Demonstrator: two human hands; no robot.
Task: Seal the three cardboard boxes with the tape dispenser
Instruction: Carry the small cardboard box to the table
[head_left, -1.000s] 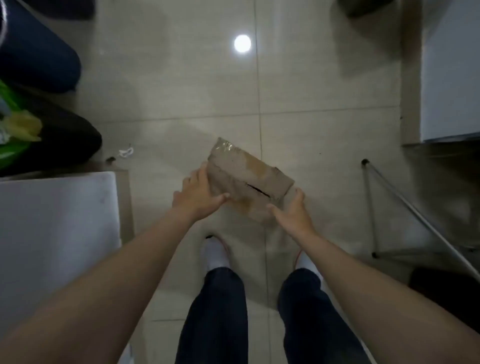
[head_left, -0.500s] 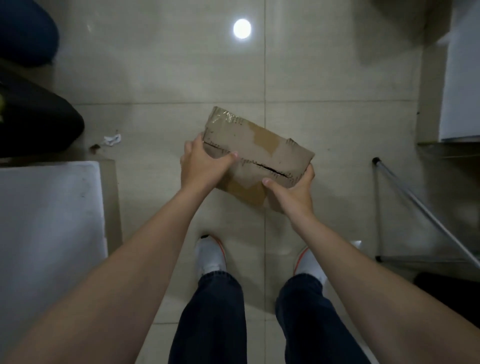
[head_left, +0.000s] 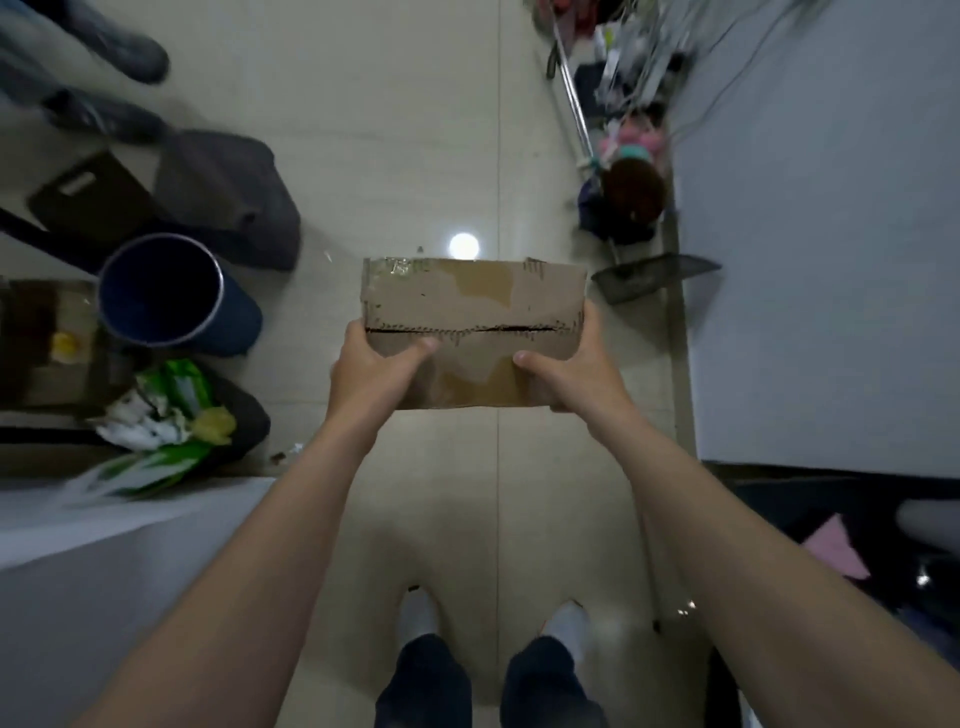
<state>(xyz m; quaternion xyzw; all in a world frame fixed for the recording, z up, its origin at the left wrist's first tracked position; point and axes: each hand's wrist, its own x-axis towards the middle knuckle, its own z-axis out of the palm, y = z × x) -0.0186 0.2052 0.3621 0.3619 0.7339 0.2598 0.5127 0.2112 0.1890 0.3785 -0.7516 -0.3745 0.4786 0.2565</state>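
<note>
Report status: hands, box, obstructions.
Left hand and right hand grip the cardboard box by its ends. Flap seam gapes open. No tape dispenser in view. Blue bin at left, clear of box.

2 bare forearms (head_left: 291, 525), dark blue trousers (head_left: 423, 686), pale shoes (head_left: 418, 613) with orange trim

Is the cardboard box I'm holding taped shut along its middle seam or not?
Flaps closed but not taped: the cardboard box shows a dark slit along its middle seam, no tape visible across it.

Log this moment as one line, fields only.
cardboard box: held above tiled floor, centre seam gaping | left hand: grips left end | right hand: grips right end
</note>
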